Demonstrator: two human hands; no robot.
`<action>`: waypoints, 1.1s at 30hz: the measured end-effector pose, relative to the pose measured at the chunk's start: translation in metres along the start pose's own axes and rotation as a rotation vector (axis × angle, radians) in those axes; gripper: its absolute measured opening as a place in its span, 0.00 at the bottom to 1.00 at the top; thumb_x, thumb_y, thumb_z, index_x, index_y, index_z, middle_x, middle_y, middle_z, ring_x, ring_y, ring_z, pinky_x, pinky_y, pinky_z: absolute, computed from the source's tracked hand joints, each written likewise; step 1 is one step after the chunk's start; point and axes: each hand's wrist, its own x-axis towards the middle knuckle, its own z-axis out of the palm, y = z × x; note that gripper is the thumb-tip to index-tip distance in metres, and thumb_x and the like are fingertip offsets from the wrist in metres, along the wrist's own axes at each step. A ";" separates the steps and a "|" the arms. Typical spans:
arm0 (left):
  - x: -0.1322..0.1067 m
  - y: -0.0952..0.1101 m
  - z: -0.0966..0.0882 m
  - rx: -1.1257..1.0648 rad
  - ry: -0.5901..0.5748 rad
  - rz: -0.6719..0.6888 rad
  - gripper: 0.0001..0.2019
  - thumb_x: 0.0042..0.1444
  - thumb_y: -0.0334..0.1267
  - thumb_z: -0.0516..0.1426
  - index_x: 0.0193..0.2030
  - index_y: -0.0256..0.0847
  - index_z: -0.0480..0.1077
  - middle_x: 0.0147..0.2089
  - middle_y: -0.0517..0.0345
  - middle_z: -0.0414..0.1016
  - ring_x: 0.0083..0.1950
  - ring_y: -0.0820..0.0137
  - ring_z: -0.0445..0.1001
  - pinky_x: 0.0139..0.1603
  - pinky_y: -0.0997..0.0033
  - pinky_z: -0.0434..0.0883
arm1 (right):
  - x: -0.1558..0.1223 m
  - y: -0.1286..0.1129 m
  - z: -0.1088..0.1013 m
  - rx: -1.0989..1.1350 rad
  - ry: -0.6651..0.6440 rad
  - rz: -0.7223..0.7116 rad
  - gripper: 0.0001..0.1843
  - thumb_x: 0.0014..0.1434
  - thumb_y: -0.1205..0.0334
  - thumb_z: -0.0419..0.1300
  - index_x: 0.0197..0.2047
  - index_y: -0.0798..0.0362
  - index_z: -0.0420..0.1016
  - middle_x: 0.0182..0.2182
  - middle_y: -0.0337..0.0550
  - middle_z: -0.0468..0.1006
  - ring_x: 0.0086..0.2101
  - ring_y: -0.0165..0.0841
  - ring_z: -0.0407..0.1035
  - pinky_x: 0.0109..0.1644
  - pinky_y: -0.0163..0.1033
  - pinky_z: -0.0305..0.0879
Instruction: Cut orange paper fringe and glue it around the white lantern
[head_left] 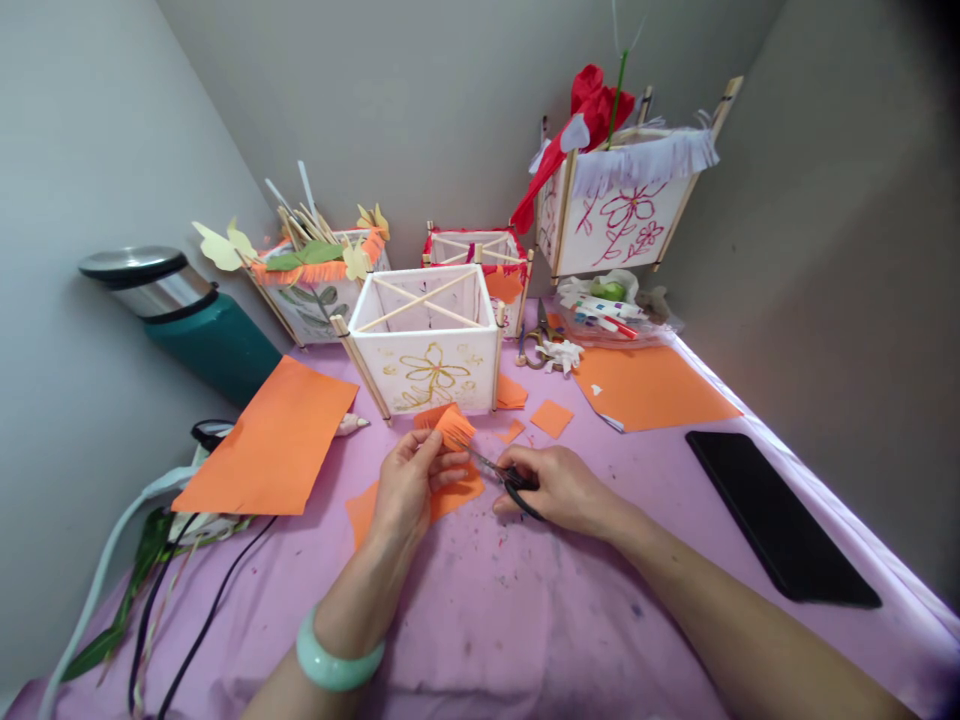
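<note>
The left hand pinches a small orange paper strip between thumb and fingers, one edge cut into a fringe. The right hand grips black-handled scissors, blades angled in at the strip's edge. Hands are apart but close, not touching each other; left is clamped on the paper, right is closed round the scissor loops (exact finger placement mostly hidden). Step in hand looks like fringing, narrow snips along one edge. A further slit would need the blades set just beside the last one, clear of the left fingers. The strip is held up above the table, slits fairly even, tips slightly splayed. A jade bangle sits on the left wrist. Under the hands lies an orange paper offcut on a paint-flecked lilac cloth. Just ahead are small orange squares and a white paper lantern on a wooden-stick frame, yellow flower drawn on its side. Further out: large orange sheets, gold-handled scissors, a bag of markers, a black tablet, and a teal bottle.
</note>
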 end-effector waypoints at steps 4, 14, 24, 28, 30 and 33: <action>-0.001 -0.001 0.001 0.000 -0.002 -0.012 0.12 0.49 0.37 0.64 0.33 0.37 0.64 0.24 0.58 0.76 0.26 0.69 0.78 0.25 0.76 0.74 | 0.000 0.000 0.000 0.003 -0.001 0.003 0.15 0.47 0.51 0.69 0.35 0.51 0.74 0.22 0.32 0.68 0.24 0.26 0.61 0.29 0.30 0.51; 0.000 -0.001 0.001 -0.005 0.000 -0.018 0.10 0.50 0.36 0.63 0.32 0.37 0.64 0.24 0.58 0.76 0.27 0.69 0.78 0.24 0.77 0.74 | 0.000 0.001 0.002 -0.009 0.017 -0.003 0.16 0.48 0.50 0.68 0.34 0.51 0.73 0.22 0.32 0.69 0.24 0.26 0.60 0.29 0.30 0.51; -0.003 0.000 0.005 -0.014 -0.002 -0.042 0.10 0.49 0.34 0.63 0.31 0.36 0.64 0.24 0.58 0.76 0.26 0.70 0.78 0.22 0.78 0.73 | 0.001 0.000 0.003 0.005 0.017 -0.008 0.15 0.48 0.51 0.68 0.34 0.51 0.74 0.22 0.32 0.69 0.24 0.26 0.61 0.29 0.30 0.51; -0.003 0.000 0.004 -0.017 -0.005 -0.040 0.09 0.50 0.34 0.62 0.32 0.36 0.65 0.24 0.58 0.76 0.26 0.70 0.78 0.23 0.77 0.74 | 0.002 0.000 0.003 -0.001 0.020 0.000 0.15 0.48 0.51 0.68 0.34 0.51 0.74 0.22 0.32 0.69 0.24 0.26 0.61 0.28 0.30 0.51; -0.003 0.000 0.004 -0.018 -0.009 -0.039 0.08 0.51 0.33 0.62 0.32 0.36 0.65 0.24 0.58 0.75 0.26 0.70 0.78 0.23 0.77 0.74 | 0.001 0.000 0.003 -0.008 0.026 0.008 0.16 0.48 0.51 0.69 0.35 0.51 0.74 0.22 0.32 0.69 0.24 0.26 0.61 0.29 0.30 0.51; -0.002 -0.001 0.004 -0.017 -0.011 -0.044 0.08 0.51 0.33 0.61 0.32 0.36 0.64 0.23 0.58 0.75 0.25 0.70 0.78 0.22 0.78 0.74 | 0.001 -0.001 0.003 -0.016 0.025 0.013 0.16 0.48 0.52 0.69 0.36 0.52 0.74 0.22 0.32 0.68 0.24 0.26 0.60 0.29 0.30 0.51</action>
